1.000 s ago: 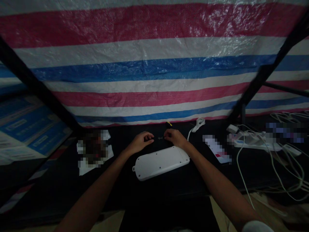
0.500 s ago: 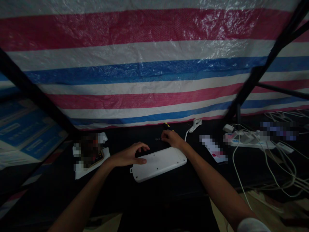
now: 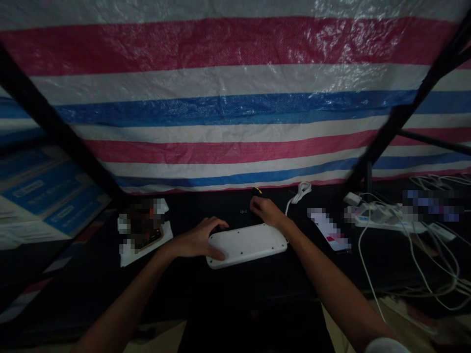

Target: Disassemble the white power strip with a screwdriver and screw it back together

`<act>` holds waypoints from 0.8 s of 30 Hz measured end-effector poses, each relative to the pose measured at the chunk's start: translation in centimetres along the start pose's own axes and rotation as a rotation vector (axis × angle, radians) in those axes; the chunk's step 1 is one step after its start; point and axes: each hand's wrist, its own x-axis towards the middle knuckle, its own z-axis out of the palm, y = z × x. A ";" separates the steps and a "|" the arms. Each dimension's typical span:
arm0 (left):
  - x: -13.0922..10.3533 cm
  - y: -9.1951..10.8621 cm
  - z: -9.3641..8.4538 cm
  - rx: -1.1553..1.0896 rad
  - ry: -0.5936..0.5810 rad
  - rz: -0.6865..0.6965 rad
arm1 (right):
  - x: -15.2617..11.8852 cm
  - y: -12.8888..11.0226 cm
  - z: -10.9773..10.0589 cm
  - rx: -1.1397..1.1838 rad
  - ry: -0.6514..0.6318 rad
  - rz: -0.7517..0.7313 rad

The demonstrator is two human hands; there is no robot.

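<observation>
A white power strip [image 3: 250, 242] lies face down on the black table, small dark screw holes dotting its back. My left hand [image 3: 196, 239] grips its left end, the thumb on the top face and the fingers bent over the far edge. Beyond the strip, my right hand [image 3: 267, 211] has its fingers pinched together low over the table; whatever they hold is hidden. Several tiny screws [image 3: 243, 212] lie just left of those fingertips. Behind the right hand shows a black and yellow object [image 3: 258, 190], mostly hidden. The strip's white cord [image 3: 302, 191] is bundled at the back.
Left of the strip, a phone [image 3: 150, 239] rests on white paper [image 3: 134, 256]. A partly blurred-out pale flat item [image 3: 327, 228] lies to the right. Farther right is another power strip [image 3: 382, 218] with plugs and tangled cables [image 3: 412, 245]. Striped sheeting [image 3: 221, 108] and black frame bars [image 3: 390, 127] stand behind.
My left hand has closed onto the strip's left end and now covers its hanging loop. The strip is turned slightly, its left end farther back. My right hand stays beside the screws.
</observation>
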 end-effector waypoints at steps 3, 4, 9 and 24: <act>0.4 -0.9 -0.1 -0.020 0.037 0.011 | 0.1 -0.1 -0.2 -0.012 -0.016 -0.033; 0.5 -1.2 0.0 -0.032 0.057 0.022 | 0.1 -0.1 -0.2 -0.013 -0.021 -0.041; 1.0 -2.2 1.4 -0.074 0.220 0.091 | 0.3 -0.4 -0.2 -0.011 -0.043 -0.072; 1.7 -1.9 2.7 -0.040 0.359 0.171 | 1.0 0.2 0.4 0.042 -0.040 -0.079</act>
